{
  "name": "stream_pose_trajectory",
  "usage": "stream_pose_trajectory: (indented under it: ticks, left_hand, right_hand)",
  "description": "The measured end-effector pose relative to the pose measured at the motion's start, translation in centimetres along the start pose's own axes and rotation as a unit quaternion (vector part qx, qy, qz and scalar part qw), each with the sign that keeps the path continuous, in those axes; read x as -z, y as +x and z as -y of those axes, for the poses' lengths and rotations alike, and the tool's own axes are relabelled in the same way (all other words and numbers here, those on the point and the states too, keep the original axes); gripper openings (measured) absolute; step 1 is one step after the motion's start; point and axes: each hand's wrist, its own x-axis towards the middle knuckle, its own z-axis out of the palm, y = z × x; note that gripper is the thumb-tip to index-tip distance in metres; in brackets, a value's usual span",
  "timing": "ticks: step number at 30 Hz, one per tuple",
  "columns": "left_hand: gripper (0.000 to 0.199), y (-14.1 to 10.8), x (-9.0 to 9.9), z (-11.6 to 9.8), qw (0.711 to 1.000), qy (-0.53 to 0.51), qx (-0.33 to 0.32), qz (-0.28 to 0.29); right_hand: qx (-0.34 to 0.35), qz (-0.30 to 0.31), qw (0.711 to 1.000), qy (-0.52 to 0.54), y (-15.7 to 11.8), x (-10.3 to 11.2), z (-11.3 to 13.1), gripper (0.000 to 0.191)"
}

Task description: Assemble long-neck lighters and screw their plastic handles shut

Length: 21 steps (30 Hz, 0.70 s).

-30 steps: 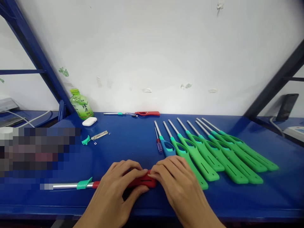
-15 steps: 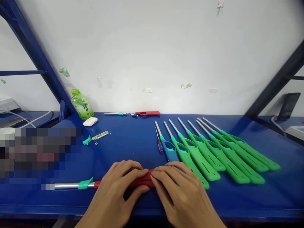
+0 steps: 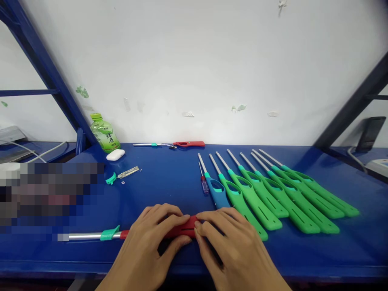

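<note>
A red lighter (image 3: 182, 230) with a long metal tube lies level near the table's front edge, its tube pointing left. My left hand (image 3: 157, 238) is closed round the middle of its red body, thumb in front and fingers behind. My right hand (image 3: 232, 242) grips the right end of the body, which its fingers mostly hide. Around the tube sits a loose turquoise piece (image 3: 109, 233). Just beyond my right hand are a blue lighter (image 3: 218, 194) and a screwdriver (image 3: 204, 184).
Several green lighters (image 3: 266, 214) lie fanned out on the right. Against the wall rests another red lighter (image 3: 190, 144), taken apart. A green bottle (image 3: 104, 133), a white case (image 3: 115, 154), a turquoise trigger (image 3: 111, 178) and a clear part (image 3: 128, 172) are at the left.
My right hand has shifted slightly to the right along the red body, and its fingertips have moved a little. My left hand keeps its hold.
</note>
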Motion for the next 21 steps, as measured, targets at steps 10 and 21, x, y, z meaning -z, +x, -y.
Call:
stream_pose_trajectory:
  ticks: [10, 21]
  left_hand:
    - [0.018, -0.14, -0.14, 0.27, 1.000, 0.002, -0.004, 0.000]
    - [0.017, 0.01, -0.05, 0.15, 1.000, 0.005, -0.007, -0.003]
  right_hand:
    - [-0.022, -0.008, 1.000, 0.012, 0.16, 0.31, 0.13, 0.019]
    - [-0.030, -0.009, 0.999, 0.016, 0.05, -0.05, 0.11, 0.018]
